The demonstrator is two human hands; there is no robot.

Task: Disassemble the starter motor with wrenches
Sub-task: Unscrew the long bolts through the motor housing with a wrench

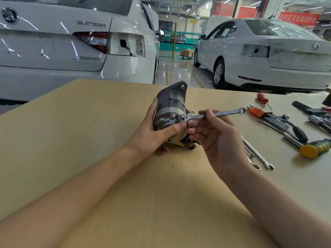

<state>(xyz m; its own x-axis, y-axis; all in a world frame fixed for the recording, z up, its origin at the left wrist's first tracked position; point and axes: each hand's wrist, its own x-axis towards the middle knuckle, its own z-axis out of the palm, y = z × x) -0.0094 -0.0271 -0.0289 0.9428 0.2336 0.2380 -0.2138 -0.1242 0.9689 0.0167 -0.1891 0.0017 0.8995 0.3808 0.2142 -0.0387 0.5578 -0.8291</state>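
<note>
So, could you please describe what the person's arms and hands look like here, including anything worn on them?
Both forearms are bare up to the frame edge, with no sleeves in view. The left hand and the right hand wear no gloves, and no rings, watch or wristband show. Fingernails are short and unpainted.

The left hand (pixel 154 127) hides the starter motor's (pixel 171 111) near side. The right edge cuts off a black tool (pixel 309 108) on the counter (pixel 89 140). The wrench's (pixel 215 114) engraving is unreadable.
</note>
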